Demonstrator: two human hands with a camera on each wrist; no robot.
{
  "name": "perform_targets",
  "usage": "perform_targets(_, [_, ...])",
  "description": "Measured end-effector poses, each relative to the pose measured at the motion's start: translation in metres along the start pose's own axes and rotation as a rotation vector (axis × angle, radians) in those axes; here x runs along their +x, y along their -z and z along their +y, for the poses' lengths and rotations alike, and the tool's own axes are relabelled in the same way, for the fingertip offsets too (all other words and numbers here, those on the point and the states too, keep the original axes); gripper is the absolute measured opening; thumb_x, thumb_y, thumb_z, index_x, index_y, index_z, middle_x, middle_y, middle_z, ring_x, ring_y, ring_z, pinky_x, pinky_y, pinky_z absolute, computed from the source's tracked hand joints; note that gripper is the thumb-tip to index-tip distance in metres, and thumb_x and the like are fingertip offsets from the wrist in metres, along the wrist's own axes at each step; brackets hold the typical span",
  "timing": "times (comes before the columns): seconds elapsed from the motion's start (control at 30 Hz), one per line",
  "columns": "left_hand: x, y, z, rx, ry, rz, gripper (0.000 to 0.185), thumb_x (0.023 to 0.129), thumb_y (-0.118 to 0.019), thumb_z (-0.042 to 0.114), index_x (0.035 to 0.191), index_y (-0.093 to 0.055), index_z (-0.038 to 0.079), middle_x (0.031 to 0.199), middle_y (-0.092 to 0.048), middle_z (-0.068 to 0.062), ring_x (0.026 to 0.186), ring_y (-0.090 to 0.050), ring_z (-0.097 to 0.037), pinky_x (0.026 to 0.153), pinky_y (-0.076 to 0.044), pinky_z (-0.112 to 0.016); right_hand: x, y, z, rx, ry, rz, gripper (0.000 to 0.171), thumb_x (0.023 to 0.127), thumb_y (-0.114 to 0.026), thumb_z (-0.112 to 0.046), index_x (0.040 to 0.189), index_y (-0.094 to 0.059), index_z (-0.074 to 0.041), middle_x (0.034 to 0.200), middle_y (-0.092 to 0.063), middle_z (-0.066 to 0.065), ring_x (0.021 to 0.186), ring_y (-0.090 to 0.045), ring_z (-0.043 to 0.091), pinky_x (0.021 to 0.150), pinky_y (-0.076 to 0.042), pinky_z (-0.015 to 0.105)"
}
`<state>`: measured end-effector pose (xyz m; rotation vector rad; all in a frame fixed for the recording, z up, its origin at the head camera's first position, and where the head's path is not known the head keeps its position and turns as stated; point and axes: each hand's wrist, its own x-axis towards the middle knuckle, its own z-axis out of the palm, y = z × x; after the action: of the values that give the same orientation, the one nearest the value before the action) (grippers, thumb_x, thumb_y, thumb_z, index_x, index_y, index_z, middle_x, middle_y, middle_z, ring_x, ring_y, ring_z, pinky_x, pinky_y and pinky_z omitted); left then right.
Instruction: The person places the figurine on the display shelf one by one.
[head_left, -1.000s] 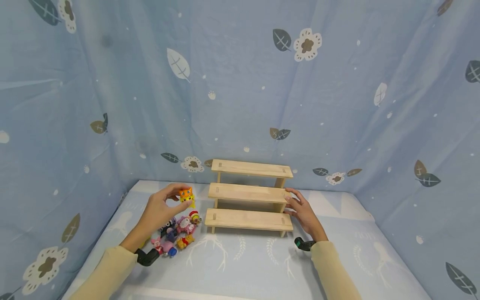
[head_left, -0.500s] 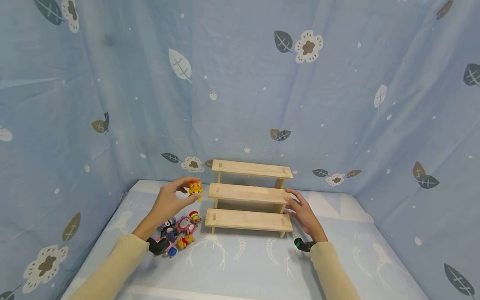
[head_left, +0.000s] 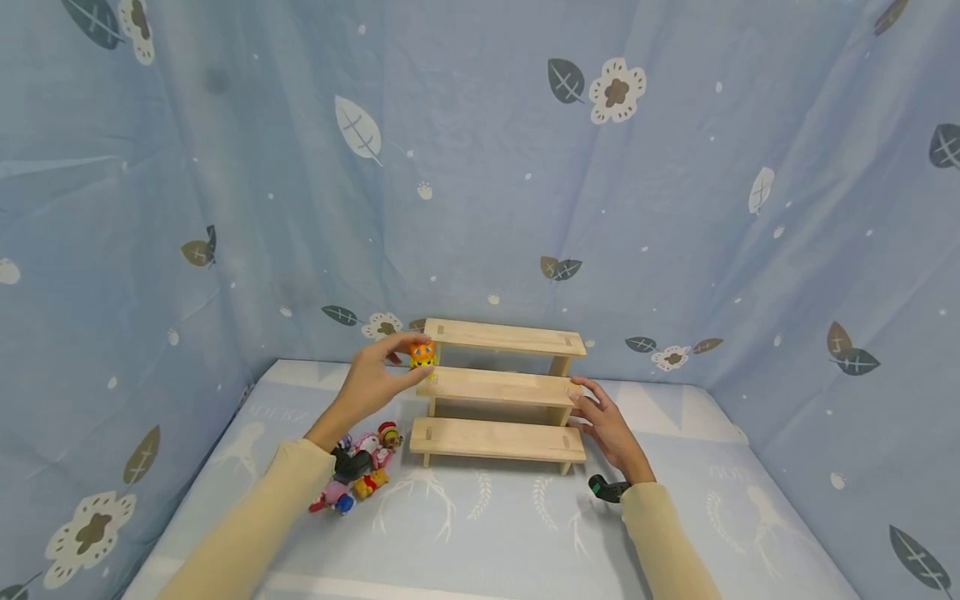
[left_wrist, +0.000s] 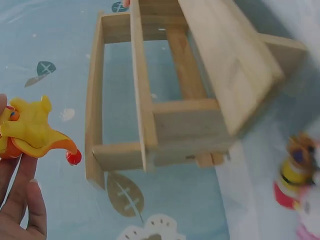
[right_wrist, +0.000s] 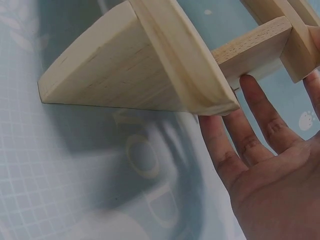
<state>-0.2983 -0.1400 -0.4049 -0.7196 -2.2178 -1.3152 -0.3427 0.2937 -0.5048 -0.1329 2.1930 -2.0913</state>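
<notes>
Head view: my left hand [head_left: 375, 379] pinches a small orange-and-yellow toy figure [head_left: 422, 354] at the left end of the three-tier wooden shelf [head_left: 498, 387], between its middle and top boards. The figure has an orange head and a yellow body. My right hand [head_left: 609, 425] rests with straight, relaxed fingers against the shelf's right end, holding nothing. A heap of small toy figures [head_left: 360, 467] lies on the bench [head_left: 487, 525] beside the shelf's lower left corner. Left wrist view: I see the figure's [left_wrist: 30, 130] underside, yellow with an orange rim and a red knob, hidden from the head camera. Right wrist view: my fingers [right_wrist: 250, 130] touch the shelf's side support [right_wrist: 150, 65].
</notes>
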Motion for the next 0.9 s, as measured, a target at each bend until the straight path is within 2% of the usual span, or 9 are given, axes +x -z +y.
perform_targets(0.17, [0.019, -0.018, 0.004, -0.007, -0.019, -0.025, 0.041, 0.09, -0.083, 0.027, 0.129, -0.069, 0.025, 0.112, -0.071, 0.009, 0.096, -0.061, -0.011, 0.083, -0.051, -0.038, -0.001, 0.001, -0.001, 0.011, -0.004, 0.008, 0.055, 0.104, -0.063, -0.038, 0.153, -0.043, -0.023, 0.134, -0.059, 0.013, 0.127, -0.055, 0.045, 0.103, -0.048, 0.058])
perform_targets(0.33, [0.036, -0.037, 0.012, -0.033, -0.026, -0.045, 0.04, 0.09, -0.083, 0.027, 0.128, -0.07, 0.028, 0.108, -0.069, 0.012, 0.096, -0.062, -0.01, 0.084, -0.05, -0.039, -0.001, 0.001, -0.002, 0.019, 0.003, -0.003, 0.054, 0.104, -0.062, -0.036, 0.153, -0.043, -0.021, 0.133, -0.06, 0.012, 0.127, -0.054, 0.046, 0.103, -0.048, 0.058])
perform_targets(0.57, [0.056, -0.067, 0.025, -0.068, -0.087, -0.068, 0.04, 0.089, -0.084, 0.022, 0.126, -0.071, 0.023, 0.108, -0.071, 0.01, 0.097, -0.064, -0.011, 0.085, -0.051, -0.042, -0.002, 0.002, -0.003, 0.048, 0.002, -0.017, 0.055, 0.105, -0.062, -0.035, 0.154, -0.04, -0.021, 0.134, -0.057, 0.014, 0.131, -0.049, 0.05, 0.107, -0.044, 0.06])
perform_targets(0.73, [0.068, -0.089, 0.028, -0.11, -0.08, -0.074, 0.04, 0.088, -0.084, 0.016, 0.125, -0.07, 0.021, 0.103, -0.07, 0.01, 0.095, -0.063, -0.01, 0.088, -0.052, -0.049, -0.002, 0.001, -0.004, 0.066, 0.01, -0.032, 0.056, 0.106, -0.061, -0.033, 0.155, -0.039, -0.019, 0.135, -0.056, 0.014, 0.132, -0.047, 0.052, 0.108, -0.041, 0.063])
perform_targets(0.9, [0.077, -0.107, 0.029, -0.141, -0.076, -0.076, 0.04, 0.089, -0.083, 0.016, 0.128, -0.07, 0.018, 0.106, -0.07, 0.005, 0.097, -0.063, -0.012, 0.09, -0.053, -0.049, -0.003, -0.001, -0.004, 0.074, 0.013, -0.043, 0.054, 0.106, -0.061, -0.032, 0.154, -0.04, -0.019, 0.132, -0.058, 0.014, 0.129, -0.049, 0.053, 0.106, -0.043, 0.063])
